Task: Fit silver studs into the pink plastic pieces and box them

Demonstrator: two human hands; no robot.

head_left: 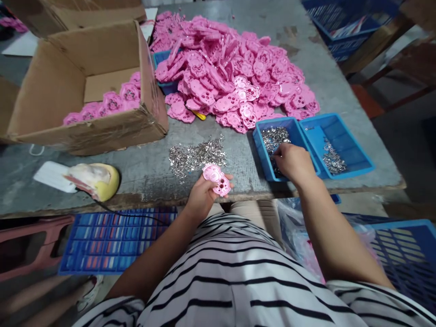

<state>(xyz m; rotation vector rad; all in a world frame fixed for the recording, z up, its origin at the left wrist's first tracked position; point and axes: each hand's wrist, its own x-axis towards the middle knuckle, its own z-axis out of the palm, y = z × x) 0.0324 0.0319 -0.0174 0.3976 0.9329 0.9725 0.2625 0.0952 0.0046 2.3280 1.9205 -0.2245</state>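
My left hand (201, 194) holds a pink plastic casing piece (217, 179) above the table's front edge, thumb on its lower side. Dark round holes show at the piece's lower end. Inside a blue bin (261, 156) at the right, the fingers of my right hand (292, 162) are bent together among small silvery metal parts (275, 136); whether they grip one is hidden. A second blue bin (354, 143) beside it has a smaller heap of metal parts (334, 158). Between my hands and the back pile, more metal parts (197, 155) lie loose on the table.
A big pile of pink casing pieces (235, 72) covers the table's back middle. At left stands an open cardboard box (102, 129) with pink pieces inside. A yellow-and-white rounded object (107, 181) with a cable sits near the front edge. Blue crates (112, 240) stand below.
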